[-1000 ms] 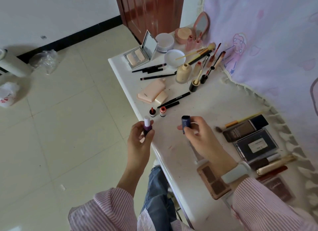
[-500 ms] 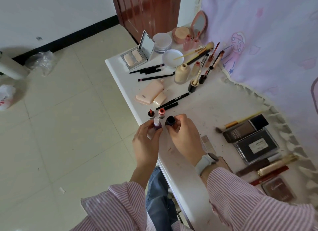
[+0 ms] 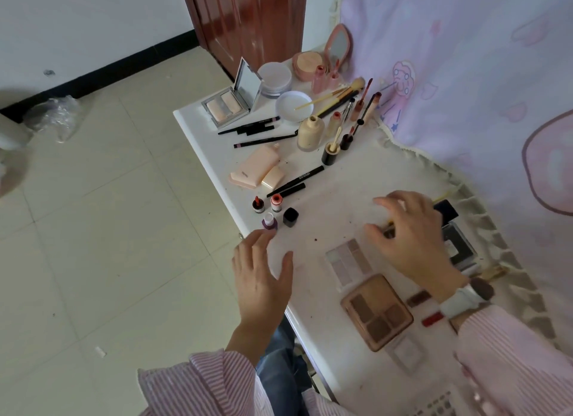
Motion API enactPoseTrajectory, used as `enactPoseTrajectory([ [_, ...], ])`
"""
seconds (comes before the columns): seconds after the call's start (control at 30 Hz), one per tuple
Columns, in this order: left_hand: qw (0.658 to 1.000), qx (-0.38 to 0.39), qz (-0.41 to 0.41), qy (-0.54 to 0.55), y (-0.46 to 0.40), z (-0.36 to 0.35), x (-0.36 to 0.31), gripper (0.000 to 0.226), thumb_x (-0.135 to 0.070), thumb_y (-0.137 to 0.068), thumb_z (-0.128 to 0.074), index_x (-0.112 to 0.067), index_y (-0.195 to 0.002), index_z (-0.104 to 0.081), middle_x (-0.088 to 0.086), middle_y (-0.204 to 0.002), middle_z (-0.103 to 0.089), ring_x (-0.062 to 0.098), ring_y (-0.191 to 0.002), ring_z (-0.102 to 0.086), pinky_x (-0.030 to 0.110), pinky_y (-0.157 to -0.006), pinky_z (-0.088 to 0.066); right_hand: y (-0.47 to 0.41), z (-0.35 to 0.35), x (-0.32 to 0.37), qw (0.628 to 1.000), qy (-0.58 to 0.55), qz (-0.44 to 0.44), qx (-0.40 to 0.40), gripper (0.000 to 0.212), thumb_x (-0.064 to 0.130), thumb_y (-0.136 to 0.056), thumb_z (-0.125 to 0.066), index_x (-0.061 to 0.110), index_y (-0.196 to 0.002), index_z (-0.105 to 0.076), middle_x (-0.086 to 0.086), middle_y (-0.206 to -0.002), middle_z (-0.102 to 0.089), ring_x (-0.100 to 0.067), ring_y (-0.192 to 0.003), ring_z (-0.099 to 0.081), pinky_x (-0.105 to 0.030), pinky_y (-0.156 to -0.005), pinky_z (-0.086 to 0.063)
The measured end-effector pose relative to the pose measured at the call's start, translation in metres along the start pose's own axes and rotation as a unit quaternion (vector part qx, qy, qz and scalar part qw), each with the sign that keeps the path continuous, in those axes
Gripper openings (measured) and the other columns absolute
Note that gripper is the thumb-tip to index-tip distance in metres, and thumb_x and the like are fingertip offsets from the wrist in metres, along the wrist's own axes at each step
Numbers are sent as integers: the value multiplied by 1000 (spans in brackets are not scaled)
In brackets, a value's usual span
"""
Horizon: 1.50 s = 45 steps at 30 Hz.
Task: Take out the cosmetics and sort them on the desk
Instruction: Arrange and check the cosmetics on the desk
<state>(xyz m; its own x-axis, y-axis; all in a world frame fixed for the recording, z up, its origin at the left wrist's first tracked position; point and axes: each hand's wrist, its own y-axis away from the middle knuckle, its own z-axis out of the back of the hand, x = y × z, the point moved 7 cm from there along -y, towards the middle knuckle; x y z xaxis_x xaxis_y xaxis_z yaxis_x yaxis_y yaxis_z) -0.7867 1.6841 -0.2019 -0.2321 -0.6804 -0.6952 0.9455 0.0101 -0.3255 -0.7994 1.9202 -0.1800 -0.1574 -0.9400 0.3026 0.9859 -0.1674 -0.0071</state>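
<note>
Lipsticks are grouped upright by the desk (image 3: 198,130) edge, purple tube (image 3: 269,220) beside black cap (image 3: 290,217), while left hand (image 3: 263,279) hovers spread, empty, and right hand (image 3: 409,235) reaches, fingers loosely apart, toward unsorted brush (image 3: 441,196).

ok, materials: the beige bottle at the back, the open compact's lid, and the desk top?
Beige bottle: looks like frosted glass or matte plastic, with a soft, even sheen and no sharp glints; cannot tell which. Open compact: silvery case, metallic-look plastic or metal; the raised lid holds a mirror, flat and reflecting pale light. Desk top: smooth white, slightly glossy, probably laminate or painted board, with scuffs and smudges.
</note>
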Motion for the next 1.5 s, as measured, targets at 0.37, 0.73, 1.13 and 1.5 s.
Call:
enactPoseTrajectory([
  [0.37, 977, 152, -100, -114, 30, -44, -22, 36, -5, -72, -76, -5, -107, -68, 14, -117, -64, 33, -111, -58, 47, -97, -39, 6, -23, -62, 969, 114, -77, 205, 75, 68, -71, -54, 27, -130, -34, -3, -147, -16, -33, -138, 3, -55, -110, -14],
  [0.73, 970, 168, -101, -141, 33, -48, -17, 37, -6, -74, -74, -6, -110, -66, 14, -123, -60, 34, -117, -55, 54, -101, -23, 14, -14, -47, 994, 57, -6, 95, 35, 29, -87, -55, 5, -113, -53, -15, -131, -44, -30, -136, -23, -43, -108, -31],
  [1.13, 961, 194, -105, -166, 35, -49, -22, 37, -22, -88, -40, -6, -110, -65, 15, -123, -60, 34, -117, -54, 54, -101, -27, -16, 9, -85, 957, 56, -273, 76, 56, 45, -88, -46, 4, -125, -40, -23, -130, -40, -40, -113, -44, -46, -90, -41],
  [1.5, 957, 212, -107, -167, 36, -50, -21, 32, -20, -88, -44, -7, -108, -66, 14, -122, -61, 34, -116, -55, 55, -99, -29, -12, 40, -72, 944, -195, -265, -8, 33, 16, -83, -58, 11, -108, -37, -9, -100, -49, -30, -89, -55, -45, -76, -52],
])
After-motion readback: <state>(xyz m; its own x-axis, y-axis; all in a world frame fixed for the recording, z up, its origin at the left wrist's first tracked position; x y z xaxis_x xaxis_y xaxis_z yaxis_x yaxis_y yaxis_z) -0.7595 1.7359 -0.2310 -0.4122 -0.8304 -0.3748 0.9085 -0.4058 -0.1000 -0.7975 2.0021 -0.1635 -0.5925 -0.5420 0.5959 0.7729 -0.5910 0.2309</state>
